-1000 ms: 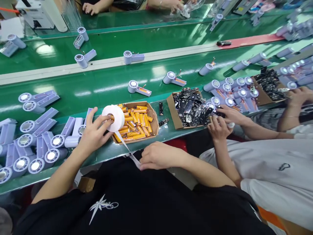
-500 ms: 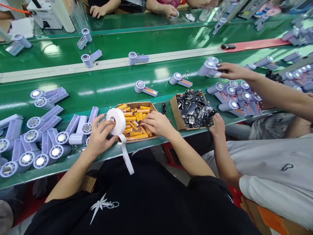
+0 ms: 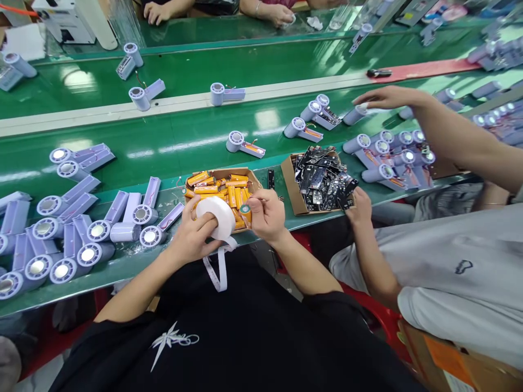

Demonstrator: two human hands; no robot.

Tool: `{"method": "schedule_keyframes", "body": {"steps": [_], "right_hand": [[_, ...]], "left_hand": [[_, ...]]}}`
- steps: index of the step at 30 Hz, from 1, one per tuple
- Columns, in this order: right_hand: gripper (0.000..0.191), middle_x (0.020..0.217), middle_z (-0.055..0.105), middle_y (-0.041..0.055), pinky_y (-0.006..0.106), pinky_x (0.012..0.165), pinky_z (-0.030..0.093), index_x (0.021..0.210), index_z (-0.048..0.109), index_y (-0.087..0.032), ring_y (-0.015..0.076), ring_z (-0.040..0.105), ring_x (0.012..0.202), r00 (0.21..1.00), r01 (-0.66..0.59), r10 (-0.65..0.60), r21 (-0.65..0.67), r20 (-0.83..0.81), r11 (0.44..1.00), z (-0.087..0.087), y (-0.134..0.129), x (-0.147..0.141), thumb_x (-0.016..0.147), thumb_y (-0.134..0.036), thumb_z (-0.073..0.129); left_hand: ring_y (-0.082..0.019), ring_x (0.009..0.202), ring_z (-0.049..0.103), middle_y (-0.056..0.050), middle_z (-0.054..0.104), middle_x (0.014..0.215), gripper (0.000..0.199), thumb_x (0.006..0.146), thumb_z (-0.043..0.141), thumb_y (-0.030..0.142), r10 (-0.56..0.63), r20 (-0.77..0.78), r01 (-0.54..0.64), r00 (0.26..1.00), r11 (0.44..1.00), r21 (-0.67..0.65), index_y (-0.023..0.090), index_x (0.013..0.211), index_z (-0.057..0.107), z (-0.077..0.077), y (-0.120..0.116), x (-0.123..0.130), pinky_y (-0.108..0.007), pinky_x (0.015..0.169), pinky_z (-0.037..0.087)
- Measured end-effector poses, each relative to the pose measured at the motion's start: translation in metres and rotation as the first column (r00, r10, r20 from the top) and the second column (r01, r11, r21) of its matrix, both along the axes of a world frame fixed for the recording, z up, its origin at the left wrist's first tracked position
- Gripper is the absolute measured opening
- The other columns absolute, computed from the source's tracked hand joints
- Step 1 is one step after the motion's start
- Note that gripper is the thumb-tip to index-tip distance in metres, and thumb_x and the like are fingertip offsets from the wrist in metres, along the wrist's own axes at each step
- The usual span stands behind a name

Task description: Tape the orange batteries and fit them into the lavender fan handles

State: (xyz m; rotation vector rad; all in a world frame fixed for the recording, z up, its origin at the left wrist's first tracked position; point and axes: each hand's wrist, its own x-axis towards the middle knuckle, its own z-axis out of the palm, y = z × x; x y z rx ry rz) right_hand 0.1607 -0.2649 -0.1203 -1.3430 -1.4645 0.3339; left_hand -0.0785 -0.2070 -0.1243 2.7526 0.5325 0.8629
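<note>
My left hand [image 3: 194,234] is closed on a white tape roll [image 3: 223,215], and a loose strip of tape [image 3: 222,269] hangs below it. My right hand [image 3: 267,215] pinches an orange battery [image 3: 245,214], its greenish end facing up, close to the right side of the roll. Behind both hands, a cardboard box [image 3: 256,182] holds several orange batteries [image 3: 206,189]. The hands partly cover the box's near side.
A box of black circuit boards [image 3: 293,188] stands to the right. Lilac housings [image 3: 98,230] crowd the left; others sit on the green belt [image 3: 175,128]. At the right, a co-worker's hand [image 3: 388,98] reaches over the belt and another hand [image 3: 360,206] touches the boards.
My right hand has lifted a battery from the box and brought it near the roll. My left hand moved right with the tape. The co-worker's upper hand has released a housing on the belt.
</note>
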Motion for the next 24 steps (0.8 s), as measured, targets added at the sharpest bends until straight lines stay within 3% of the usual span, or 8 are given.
{"method": "schedule_keyframes", "body": {"steps": [3,8,11,15,17,20,22,24], "right_hand": [[0.036,0.082,0.075,0.0045,0.030,0.068,0.053,0.102,0.066,-0.024,0.0191,0.072,0.072,0.960,0.127,-0.133,0.041,0.246,0.991,0.016,0.000,0.001,0.115,-0.049,0.043],[0.044,0.086,0.076,0.0101,0.032,0.077,0.051,0.108,0.076,-0.019,0.0231,0.072,0.083,0.899,0.190,-0.138,-0.087,0.415,0.978,0.029,0.003,-0.005,0.115,-0.042,0.039],[0.044,0.082,0.074,0.0095,0.032,0.074,0.048,0.116,0.079,-0.020,0.0232,0.069,0.081,0.855,0.200,-0.110,-0.128,0.506,0.971,0.028,0.005,-0.012,0.116,-0.038,0.040],[0.039,0.073,0.068,0.0079,0.032,0.074,0.049,0.113,0.081,-0.022,0.0225,0.064,0.076,0.833,0.160,-0.062,-0.133,0.550,0.978,0.021,0.002,-0.014,0.114,-0.039,0.045],[0.039,0.078,0.071,0.0087,0.034,0.079,0.054,0.112,0.081,-0.022,0.0233,0.067,0.080,0.893,0.093,-0.022,-0.137,0.450,0.986,0.016,-0.002,-0.010,0.113,-0.046,0.049],[0.048,0.101,0.079,0.0097,0.036,0.085,0.062,0.133,0.075,-0.022,0.0232,0.074,0.091,0.995,-0.077,0.086,-0.165,0.047,0.983,0.011,-0.009,0.001,0.108,-0.060,0.058],[0.055,0.112,0.082,0.0081,0.036,0.087,0.065,0.141,0.073,-0.023,0.0225,0.077,0.095,0.963,-0.217,0.169,-0.234,-0.210,0.948,0.011,-0.011,0.010,0.102,-0.062,0.070],[0.048,0.107,0.084,0.0036,0.035,0.087,0.066,0.132,0.080,-0.023,0.0225,0.079,0.093,0.938,-0.296,0.208,-0.326,-0.279,0.898,0.015,-0.011,0.020,0.095,-0.055,0.080]], "left_hand": [[-0.041,0.142,0.060,-0.008,0.077,0.107,0.022,0.094,0.078,0.021,0.006,-0.041,0.000,0.999,0.988,0.155,0.020,0.115,0.074,0.005,0.004,-0.004,-0.065,0.125,0.049],[-0.030,0.140,0.067,-0.004,0.079,0.112,0.023,0.101,0.069,0.013,-0.007,-0.217,0.072,0.976,0.953,0.295,0.020,0.121,0.077,0.012,0.006,-0.006,-0.053,0.130,0.052],[-0.031,0.147,0.063,-0.005,0.078,0.115,0.027,0.101,0.065,0.008,-0.017,-0.305,0.112,0.952,0.948,0.298,0.019,0.122,0.077,0.015,0.006,-0.003,-0.053,0.133,0.050],[-0.033,0.159,0.050,-0.007,0.076,0.118,0.027,0.102,0.059,0.005,-0.056,-0.358,0.137,0.932,0.969,0.204,0.018,0.116,0.078,0.024,0.010,-0.002,-0.052,0.136,0.046],[-0.033,0.161,0.048,-0.007,0.076,0.118,0.025,0.104,0.058,0.007,-0.070,-0.383,0.160,0.921,0.965,0.208,0.018,0.114,0.078,0.032,0.013,-0.003,-0.052,0.137,0.044],[-0.033,0.164,0.043,-0.008,0.076,0.121,0.028,0.104,0.058,0.007,-0.056,-0.429,0.177,0.902,0.952,0.248,0.019,0.118,0.080,0.048,0.018,-0.006,-0.052,0.139,0.041],[-0.033,0.164,0.042,-0.008,0.076,0.123,0.033,0.102,0.058,0.004,-0.046,-0.473,0.188,0.880,0.948,0.257,0.020,0.120,0.081,0.057,0.020,-0.006,-0.052,0.140,0.040],[-0.033,0.164,0.043,-0.007,0.076,0.123,0.036,0.099,0.060,0.003,-0.050,-0.525,0.214,0.850,0.943,0.256,0.022,0.121,0.082,0.064,0.021,-0.004,-0.054,0.138,0.041]]}}
